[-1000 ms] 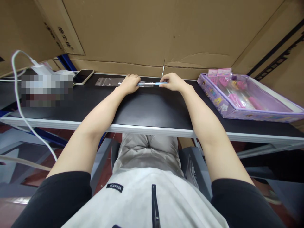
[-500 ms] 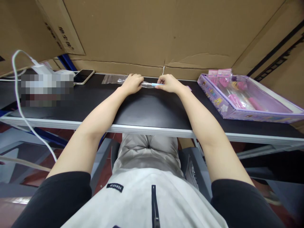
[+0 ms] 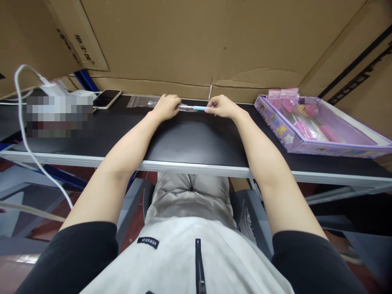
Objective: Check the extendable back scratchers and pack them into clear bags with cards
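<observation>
A pen with a light blue barrel (image 3: pixel 200 108) lies crosswise between my hands near the back of the table. My right hand (image 3: pixel 223 107) pinches its blue end between thumb and fingers; whatever part extends into the palm is hidden. The pen's clear, thin left part sits in a transparent plastic sleeve (image 3: pixel 141 101). My left hand (image 3: pixel 167 107) is closed over the middle of that sleeve, palm down, and its fingertips are partly hidden. The flat end of the sleeve sticks out to the left of this hand, on the black tabletop (image 3: pixel 196 139).
To the right stands a purple open box (image 3: pixel 294 143) with pink packaged items (image 3: pixel 306 128) inside. A phone (image 3: pixel 108 99) lies at back left, beside a white charger (image 3: pixel 54 87) with a cable (image 3: pixel 23 118). Cardboard walls (image 3: pixel 183 41) rise behind the table.
My right hand has shifted slightly right with the pen, and more blue barrel shows. My left hand and the sleeve have moved slightly left. A small purple patch by my right wrist no longer shows.
</observation>
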`<action>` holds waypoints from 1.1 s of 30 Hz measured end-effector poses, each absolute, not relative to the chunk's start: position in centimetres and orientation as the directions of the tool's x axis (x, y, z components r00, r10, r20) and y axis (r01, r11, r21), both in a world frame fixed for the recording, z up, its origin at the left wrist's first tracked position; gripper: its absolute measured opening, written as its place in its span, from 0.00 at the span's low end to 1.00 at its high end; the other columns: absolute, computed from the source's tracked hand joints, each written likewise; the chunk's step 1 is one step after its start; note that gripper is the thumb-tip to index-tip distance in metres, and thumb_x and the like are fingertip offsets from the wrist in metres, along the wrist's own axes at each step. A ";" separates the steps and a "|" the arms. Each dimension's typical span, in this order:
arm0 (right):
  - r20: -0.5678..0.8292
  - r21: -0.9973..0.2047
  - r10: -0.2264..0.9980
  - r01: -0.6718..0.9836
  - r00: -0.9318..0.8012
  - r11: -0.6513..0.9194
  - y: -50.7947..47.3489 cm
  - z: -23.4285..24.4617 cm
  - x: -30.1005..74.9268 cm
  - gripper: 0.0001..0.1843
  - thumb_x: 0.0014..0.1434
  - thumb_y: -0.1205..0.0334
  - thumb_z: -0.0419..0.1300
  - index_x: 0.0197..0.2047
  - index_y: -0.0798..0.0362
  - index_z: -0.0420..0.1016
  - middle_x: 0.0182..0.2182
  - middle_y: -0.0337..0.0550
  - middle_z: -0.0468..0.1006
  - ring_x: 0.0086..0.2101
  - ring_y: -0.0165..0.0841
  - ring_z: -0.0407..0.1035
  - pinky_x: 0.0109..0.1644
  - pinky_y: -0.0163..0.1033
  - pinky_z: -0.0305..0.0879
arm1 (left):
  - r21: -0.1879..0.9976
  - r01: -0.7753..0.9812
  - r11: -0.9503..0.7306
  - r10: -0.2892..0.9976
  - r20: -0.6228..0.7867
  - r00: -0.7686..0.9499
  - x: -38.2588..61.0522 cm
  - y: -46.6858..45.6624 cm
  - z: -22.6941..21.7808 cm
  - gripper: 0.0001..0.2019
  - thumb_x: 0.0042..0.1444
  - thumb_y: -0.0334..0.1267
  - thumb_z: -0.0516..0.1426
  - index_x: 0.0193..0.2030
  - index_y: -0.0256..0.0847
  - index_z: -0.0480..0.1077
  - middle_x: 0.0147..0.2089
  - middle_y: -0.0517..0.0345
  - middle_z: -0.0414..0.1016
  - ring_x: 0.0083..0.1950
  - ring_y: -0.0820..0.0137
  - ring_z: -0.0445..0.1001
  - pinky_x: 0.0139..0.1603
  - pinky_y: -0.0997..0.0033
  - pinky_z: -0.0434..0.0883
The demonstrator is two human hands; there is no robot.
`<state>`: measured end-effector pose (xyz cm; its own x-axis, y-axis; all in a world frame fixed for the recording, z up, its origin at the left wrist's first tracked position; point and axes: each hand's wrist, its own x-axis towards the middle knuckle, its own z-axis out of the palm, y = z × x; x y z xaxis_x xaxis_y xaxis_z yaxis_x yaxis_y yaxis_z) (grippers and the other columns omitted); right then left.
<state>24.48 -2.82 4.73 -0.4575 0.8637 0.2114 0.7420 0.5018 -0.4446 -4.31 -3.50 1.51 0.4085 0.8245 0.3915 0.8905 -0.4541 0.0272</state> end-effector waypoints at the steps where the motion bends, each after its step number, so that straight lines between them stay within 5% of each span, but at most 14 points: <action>1: 0.222 -0.441 0.859 0.738 -0.462 0.511 -2.9 4.7 24.4 0.16 0.62 0.49 0.75 0.42 0.53 0.85 0.34 0.47 0.82 0.38 0.42 0.77 0.50 0.50 0.76 | 0.025 0.886 -0.463 0.820 0.393 0.417 -4.2 -3.6 1.6 0.17 0.65 0.32 0.54 0.54 0.41 0.80 0.53 0.42 0.82 0.63 0.48 0.78 0.71 0.43 0.71; 18: 0.300 -0.398 0.829 0.727 -0.472 0.559 -3.3 4.4 22.7 0.12 0.62 0.56 0.71 0.43 0.56 0.84 0.39 0.49 0.83 0.43 0.41 0.74 0.53 0.46 0.72 | 0.013 0.890 -0.456 0.819 0.396 0.415 -2.5 -4.7 1.7 0.16 0.67 0.31 0.52 0.54 0.39 0.79 0.56 0.37 0.81 0.64 0.45 0.77 0.71 0.38 0.69; 33: 0.296 -0.403 0.831 0.727 -0.471 0.556 -4.1 4.5 21.8 0.18 0.61 0.50 0.76 0.44 0.53 0.79 0.40 0.50 0.83 0.43 0.43 0.75 0.56 0.51 0.75 | -0.005 0.873 -0.488 0.796 0.407 0.448 -2.2 -4.8 1.7 0.17 0.66 0.31 0.52 0.56 0.39 0.79 0.52 0.39 0.81 0.62 0.46 0.78 0.69 0.41 0.71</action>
<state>21.84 -4.08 4.52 -0.4710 0.8309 0.2962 0.7272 0.5558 -0.4029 -2.16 -4.84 1.74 0.4475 0.7962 0.4072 0.8727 -0.4882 -0.0047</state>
